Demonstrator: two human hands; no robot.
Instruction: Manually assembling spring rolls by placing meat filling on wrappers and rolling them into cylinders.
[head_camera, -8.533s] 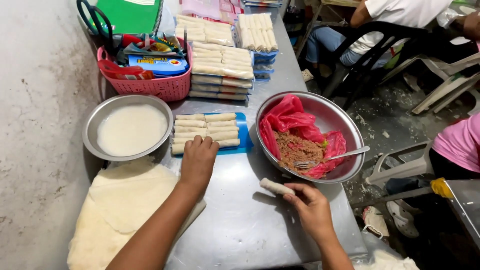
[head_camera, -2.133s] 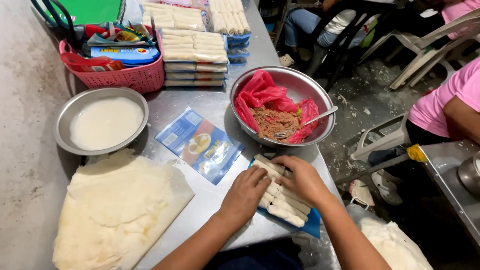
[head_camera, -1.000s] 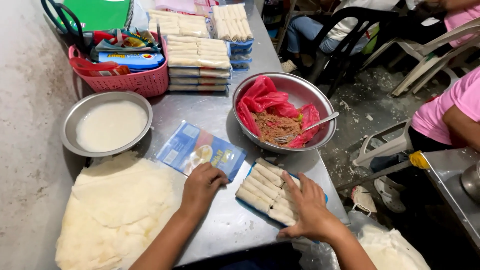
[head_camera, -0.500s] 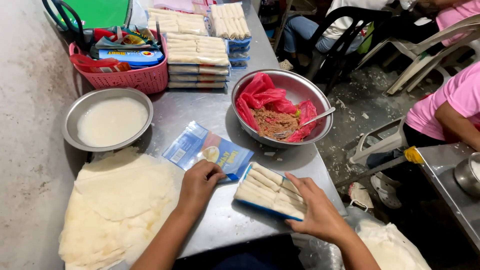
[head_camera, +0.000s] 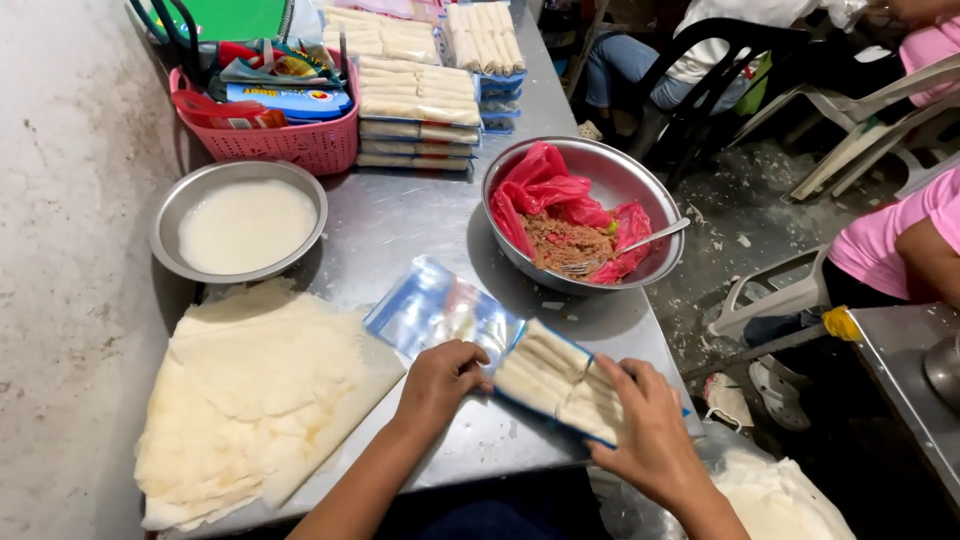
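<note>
Near the front edge of the metal table (head_camera: 400, 220), my right hand (head_camera: 645, 425) grips a blue tray of pale spring rolls (head_camera: 545, 375) and tilts it off the surface. My left hand (head_camera: 440, 380) holds the open end of a clear blue plastic bag (head_camera: 440, 310) right beside the tray's left end. The bag lies flat, stretching away toward the middle of the table. Whether the tray has entered the bag's mouth I cannot tell.
A stack of thin wrappers (head_camera: 250, 390) lies left. Behind it stand a pan of white paste (head_camera: 240, 220), a pink basket (head_camera: 280, 130), stacked packed rolls (head_camera: 415, 105), and a metal bowl of filling with a fork (head_camera: 580, 215). People sit on chairs to the right.
My hands have left off arranging the rolls. The right hand has lifted the tray off the table and the left has taken the bag's open end and drawn it against the tray.
</note>
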